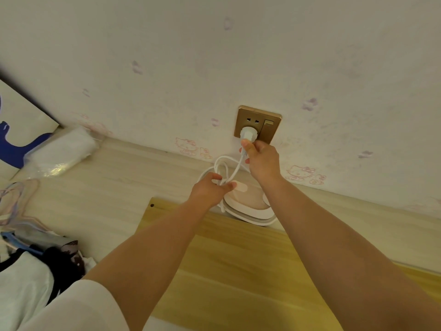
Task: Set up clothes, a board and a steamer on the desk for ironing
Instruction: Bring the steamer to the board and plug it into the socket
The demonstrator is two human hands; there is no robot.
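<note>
The white and pink steamer (250, 206) lies on the desk (119, 177) at the far edge of the yellow wooden board (238, 271). Its white plug (248, 134) sits in the gold wall socket (259, 123). My right hand (261, 160) pinches the cord just below the plug. Lower and to the left, my left hand (210, 188) grips the looped white cord (224, 168) above the steamer. Clothes (31, 263), white and black, are piled at the desk's left edge.
A clear plastic bag (62, 151) holding something white lies at the back left by the wall. A cream and blue picture (16, 130) leans at the far left. Translucent hangers (16, 199) rest beside the clothes. The wall carries faint cartoon stickers.
</note>
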